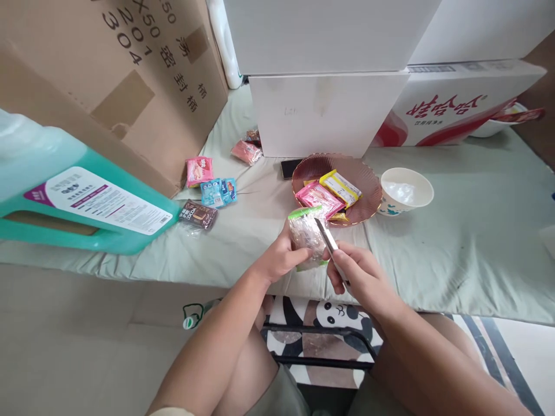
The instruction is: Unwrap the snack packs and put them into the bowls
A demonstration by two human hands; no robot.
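My left hand [284,252] is closed around a clear snack packet [306,234] with green ends, held above the near edge of the cloth-covered surface. A utility knife [328,241] is gripped in my right hand [358,271], its blade pointing up and to the left, close against the packet's right side. Whether the blade touches the wrapper, I cannot tell. Just beyond the packet, a ribbed pinkish-brown plate [370,199] holds a pink packet [318,196], a yellow-and-white packet [341,186] and other yellow wrapping partly hidden beneath.
A paper bowl [390,211] with clear plastic inside stands right of the plate. Leftward lie a cocoa packet [198,215], blue packets [212,192] and a pink packet [199,170]. A green-liquid jug [130,231], cardboard box [143,104] and white boxes [312,115] stand around. A phone [290,169] lies behind.
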